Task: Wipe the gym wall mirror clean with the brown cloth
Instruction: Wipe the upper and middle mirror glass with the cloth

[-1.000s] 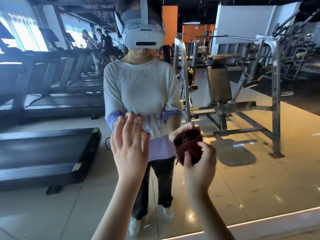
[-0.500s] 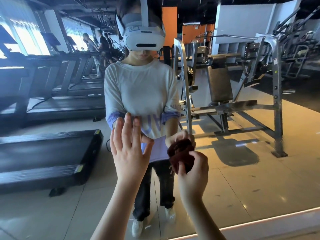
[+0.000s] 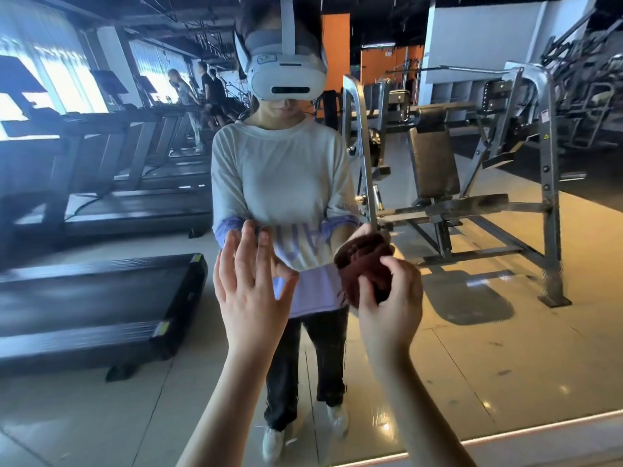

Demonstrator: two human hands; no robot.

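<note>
Left grip (image 3: 251, 291) raised, fingers straight & spread, at large gym wall mirror (image 3: 505, 348); contact w/ glass unclear. Right grip (image 3: 392, 310) curled round crumpled brown cloth (image 3: 362, 264), which meets its own refl. Mirror shows black treadmill (image 3: 84, 298) & grey steel weight bench (image 3: 472, 203).
</note>
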